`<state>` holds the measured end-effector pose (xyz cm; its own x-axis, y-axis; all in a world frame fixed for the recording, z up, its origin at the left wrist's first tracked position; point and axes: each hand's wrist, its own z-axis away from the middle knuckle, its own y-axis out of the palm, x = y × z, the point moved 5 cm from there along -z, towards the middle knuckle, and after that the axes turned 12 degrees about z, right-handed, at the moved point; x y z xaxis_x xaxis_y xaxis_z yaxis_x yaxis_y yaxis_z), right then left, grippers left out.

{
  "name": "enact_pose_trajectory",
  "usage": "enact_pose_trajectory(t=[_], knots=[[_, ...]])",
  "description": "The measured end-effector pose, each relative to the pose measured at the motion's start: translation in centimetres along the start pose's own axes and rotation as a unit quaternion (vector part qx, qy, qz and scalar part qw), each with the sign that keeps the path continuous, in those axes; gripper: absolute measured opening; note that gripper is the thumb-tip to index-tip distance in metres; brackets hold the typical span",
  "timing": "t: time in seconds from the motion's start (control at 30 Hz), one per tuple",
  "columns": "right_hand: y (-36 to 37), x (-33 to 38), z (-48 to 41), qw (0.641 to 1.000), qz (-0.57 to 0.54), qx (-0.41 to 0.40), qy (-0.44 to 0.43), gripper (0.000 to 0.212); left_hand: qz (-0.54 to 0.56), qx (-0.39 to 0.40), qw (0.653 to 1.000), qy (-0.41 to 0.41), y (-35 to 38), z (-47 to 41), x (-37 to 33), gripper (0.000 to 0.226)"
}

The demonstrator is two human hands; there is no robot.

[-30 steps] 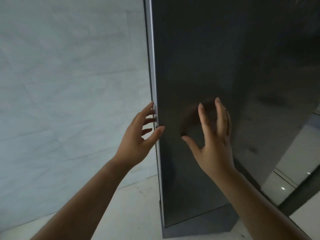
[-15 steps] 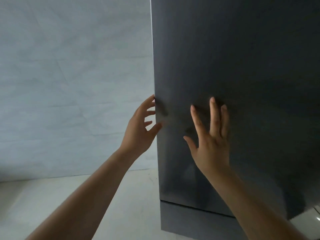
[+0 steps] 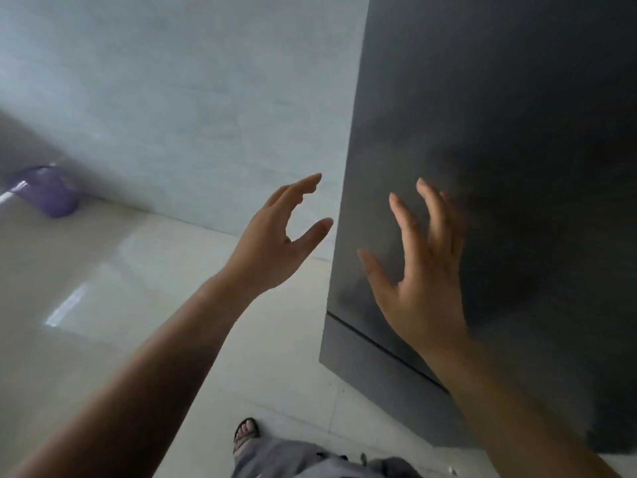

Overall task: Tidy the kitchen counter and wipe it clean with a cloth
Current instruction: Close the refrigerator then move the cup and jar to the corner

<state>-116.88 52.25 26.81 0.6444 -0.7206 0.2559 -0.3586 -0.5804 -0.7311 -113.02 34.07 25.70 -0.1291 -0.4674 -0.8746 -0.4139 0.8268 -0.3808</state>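
A tall dark grey cabinet door [image 3: 499, 132] fills the right side of the view. My left hand [image 3: 275, 243] hovers just left of the door's edge, fingers apart, holding nothing and apart from the door. My right hand [image 3: 424, 270] is spread in front of the door's face, fingers raised, empty; I cannot tell whether it touches the surface. No cloth and no counter are in view.
A pale tiled wall [image 3: 172, 98] stands behind and to the left. A purple bin [image 3: 48, 191] sits on the glossy light floor [image 3: 103, 305] at the far left. My sandalled foot [image 3: 246, 432] and grey trousers show at the bottom. A dark plinth [image 3: 372, 374] runs under the door.
My left hand has come off the door's edge and now hangs beside it. The view has tilted down and left, showing the floor, the purple bin and my foot.
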Motion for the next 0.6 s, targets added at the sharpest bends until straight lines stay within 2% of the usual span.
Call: enact_pose_trajectory(t=[0.1, 0.27, 0.5, 0.6], knots=[[1.8, 1.3, 4.2, 0.987, -0.131, 0.09, 0.026, 0.056, 0.048, -0.046, 0.993, -0.095, -0.7, 7.8, 3.1, 0.052], [4.5, 5.1, 10.5, 0.919, -0.277, 0.278, 0.023, 0.046, 0.124, -0.135, 0.955, -0.235, -1.9, 20.5, 6.0, 0.042], [8.7, 12.2, 14.8, 0.837, -0.3, 0.456, -0.038, 0.038, 0.157, -0.233, 0.898, -0.338, -6.7, 30.8, 8.2, 0.032], [11.4, 16.6, 16.0, 0.809, -0.291, 0.505, -0.069, 0.039, 0.159, -0.273, 0.873, -0.372, -10.3, 33.7, 10.1, 0.027]])
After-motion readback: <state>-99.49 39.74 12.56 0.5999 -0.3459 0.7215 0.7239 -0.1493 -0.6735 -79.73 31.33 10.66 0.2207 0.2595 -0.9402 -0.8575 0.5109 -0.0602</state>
